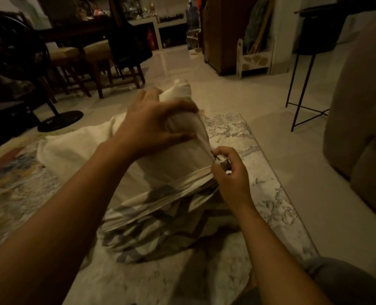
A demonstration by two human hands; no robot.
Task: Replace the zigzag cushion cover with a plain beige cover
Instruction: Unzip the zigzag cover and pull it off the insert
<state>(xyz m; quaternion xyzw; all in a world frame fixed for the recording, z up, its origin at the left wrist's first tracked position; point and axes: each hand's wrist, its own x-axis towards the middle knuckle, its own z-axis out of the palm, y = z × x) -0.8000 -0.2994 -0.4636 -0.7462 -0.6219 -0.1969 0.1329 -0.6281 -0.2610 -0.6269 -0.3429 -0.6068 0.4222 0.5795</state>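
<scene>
One soft, pale cushion (171, 161) lies on the patterned rug (259, 194). One crumpled grey-and-cream zigzag cover (151, 227) is bunched around its near end. The left hand (151, 126) grips the cushion's far end, and the right hand (231, 172) pinches the cover's hem. One plain beige cover (72, 148) lies creased just beside the cushion.

Grey-and-cream chevrons band the zigzag cover (151, 227), set against a plain off-white cushion (171, 157) and a plain cream cloth (72, 148); the pale rug (237, 133) is veined in grey (orange, blue and yellow patches along its left edge)
</scene>
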